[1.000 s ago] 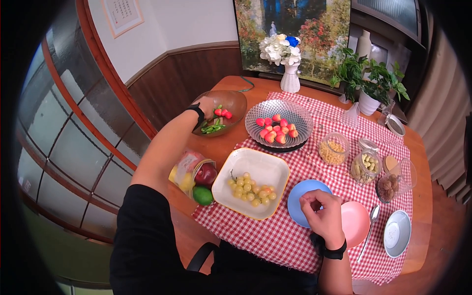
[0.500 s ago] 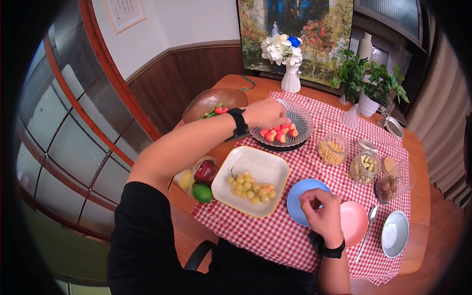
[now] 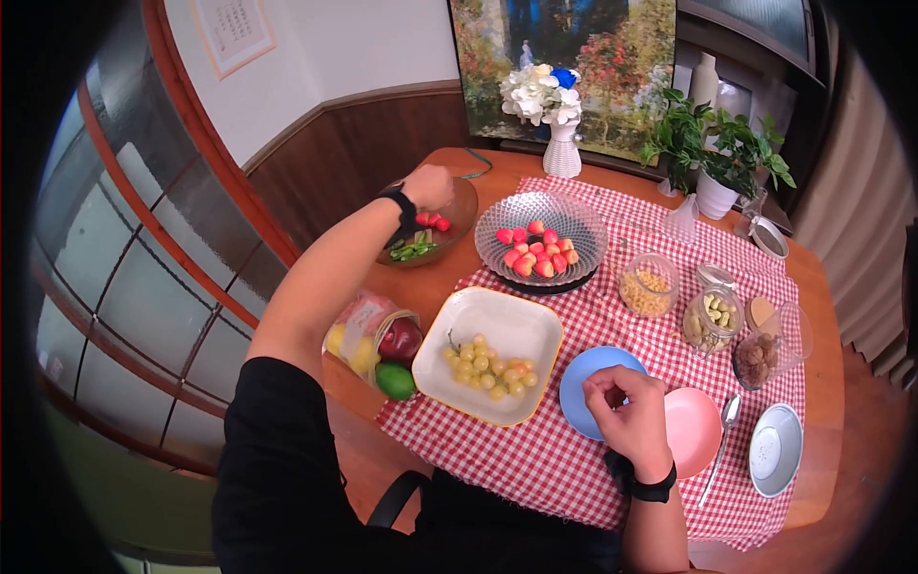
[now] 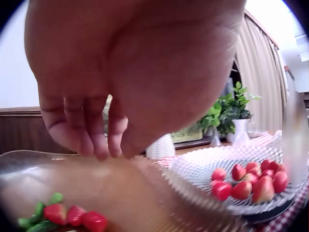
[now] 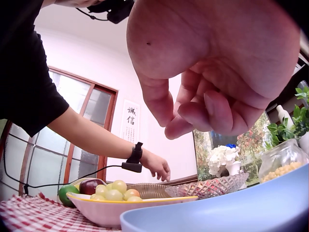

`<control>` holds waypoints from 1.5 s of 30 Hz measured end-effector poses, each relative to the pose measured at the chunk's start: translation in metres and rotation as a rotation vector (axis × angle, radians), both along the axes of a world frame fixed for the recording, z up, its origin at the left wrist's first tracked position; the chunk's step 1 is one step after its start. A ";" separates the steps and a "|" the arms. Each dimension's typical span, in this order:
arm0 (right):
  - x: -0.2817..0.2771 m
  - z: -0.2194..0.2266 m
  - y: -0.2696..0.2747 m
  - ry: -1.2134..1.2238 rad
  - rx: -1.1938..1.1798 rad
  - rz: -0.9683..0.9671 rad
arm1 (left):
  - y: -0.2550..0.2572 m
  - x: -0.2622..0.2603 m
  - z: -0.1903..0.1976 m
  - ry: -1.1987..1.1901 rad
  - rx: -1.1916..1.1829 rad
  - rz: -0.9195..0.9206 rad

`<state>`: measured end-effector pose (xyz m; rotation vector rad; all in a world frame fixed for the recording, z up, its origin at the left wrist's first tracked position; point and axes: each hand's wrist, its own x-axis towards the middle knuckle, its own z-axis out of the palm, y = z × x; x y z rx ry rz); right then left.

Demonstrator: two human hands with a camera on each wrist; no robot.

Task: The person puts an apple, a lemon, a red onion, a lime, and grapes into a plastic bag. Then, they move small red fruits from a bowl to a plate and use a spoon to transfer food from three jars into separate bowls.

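Observation:
My left hand (image 3: 430, 188) hangs over the brown glass bowl (image 3: 463, 218), fingers pointing down with nothing visible between them. In that bowl lie red strawberries (image 4: 94, 221) and green pods (image 3: 413, 249). Just to the right, a clear ridged glass dish (image 3: 590, 222) holds several red-and-yellow strawberries (image 4: 263, 189). Above the blue plate (image 3: 577, 402) is my right hand (image 3: 631, 421), its fingers loosely bent and the thumb close to the forefinger, holding nothing. A pink plate (image 3: 695, 435) is partly behind that hand's wrist.
Between the arms stands a white square dish (image 3: 449, 320) with grapes (image 3: 488, 366). A bag of fruit (image 3: 368, 335) and a green fruit (image 3: 394, 381) lie left of it. Jars (image 3: 712, 320), a spoon (image 3: 719, 450) and a pale bowl (image 3: 775, 450) stand right; a flower vase (image 3: 562, 151) at the back.
My left hand moved right from the brown bowl to over the clear dish, then came back above the brown bowl, now higher than at first. My right hand stayed in place.

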<state>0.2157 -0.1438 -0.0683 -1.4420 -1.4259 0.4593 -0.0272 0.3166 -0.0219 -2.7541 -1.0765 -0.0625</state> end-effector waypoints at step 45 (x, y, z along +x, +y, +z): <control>0.000 -0.004 -0.001 0.046 0.009 0.058 | 0.003 0.039 0.001 -0.071 0.085 0.079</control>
